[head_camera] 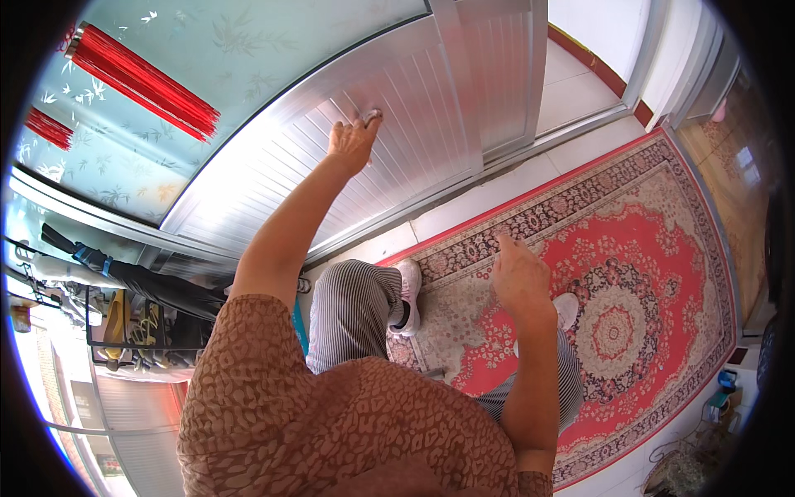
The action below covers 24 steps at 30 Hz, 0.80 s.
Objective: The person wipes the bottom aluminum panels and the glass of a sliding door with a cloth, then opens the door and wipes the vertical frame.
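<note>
My left hand (353, 144) reaches out to the ribbed metal lower panel (410, 81) of a sliding door. A small greyish wad (374, 114) shows at its fingertips against the panel; what it is made of I cannot tell. Above the patterned rug (615, 248) hangs my right hand (522, 276), its fingers loosely bent and one pointing towards the door. I see nothing in it, but the palm is hidden. The frosted glass (261, 43) of the door carries a bamboo-leaf pattern.
Red tassels (146, 81) hang before the glass at the upper left. A folded black umbrella (168, 295) and a rack (146, 345) with shoes stand at my left. A doorway (574, 93) opens beyond the sliding door. Dried plants (683, 463) sit at the lower right.
</note>
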Motion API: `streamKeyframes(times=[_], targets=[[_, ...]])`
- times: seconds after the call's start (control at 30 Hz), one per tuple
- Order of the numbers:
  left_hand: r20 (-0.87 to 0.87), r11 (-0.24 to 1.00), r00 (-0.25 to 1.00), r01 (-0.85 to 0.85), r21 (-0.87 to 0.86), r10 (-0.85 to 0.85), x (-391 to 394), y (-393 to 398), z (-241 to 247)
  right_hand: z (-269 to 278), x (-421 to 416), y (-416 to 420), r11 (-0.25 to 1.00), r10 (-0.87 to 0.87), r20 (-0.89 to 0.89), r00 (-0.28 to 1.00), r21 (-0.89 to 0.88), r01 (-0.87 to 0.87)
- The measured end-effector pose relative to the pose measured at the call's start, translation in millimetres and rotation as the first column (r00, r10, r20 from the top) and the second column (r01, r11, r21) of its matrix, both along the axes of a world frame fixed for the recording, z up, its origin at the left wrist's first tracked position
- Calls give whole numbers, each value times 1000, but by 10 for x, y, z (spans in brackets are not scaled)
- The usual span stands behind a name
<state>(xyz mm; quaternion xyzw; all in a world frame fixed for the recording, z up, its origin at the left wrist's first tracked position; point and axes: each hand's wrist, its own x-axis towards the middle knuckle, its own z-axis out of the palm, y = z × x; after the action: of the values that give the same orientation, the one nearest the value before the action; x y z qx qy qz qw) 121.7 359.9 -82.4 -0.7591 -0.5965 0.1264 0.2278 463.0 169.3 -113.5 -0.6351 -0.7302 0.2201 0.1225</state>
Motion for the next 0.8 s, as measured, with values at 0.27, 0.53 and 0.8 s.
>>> streamKeyframes(times=[0.27,0.53,0.8], targets=[[152,987,980,-140,77,127,45,-196,434,-24,-42,42,1000,-3,36,999,-9,4],[146,963,989,-27,268,-13,-164,-191,524,-55,-91,41,1000,21,-13,1000,11,-21],[115,993,993,-50,106,38,-167,-142,458,-75,-122,52,999,42,-6,999,-18,-42]])
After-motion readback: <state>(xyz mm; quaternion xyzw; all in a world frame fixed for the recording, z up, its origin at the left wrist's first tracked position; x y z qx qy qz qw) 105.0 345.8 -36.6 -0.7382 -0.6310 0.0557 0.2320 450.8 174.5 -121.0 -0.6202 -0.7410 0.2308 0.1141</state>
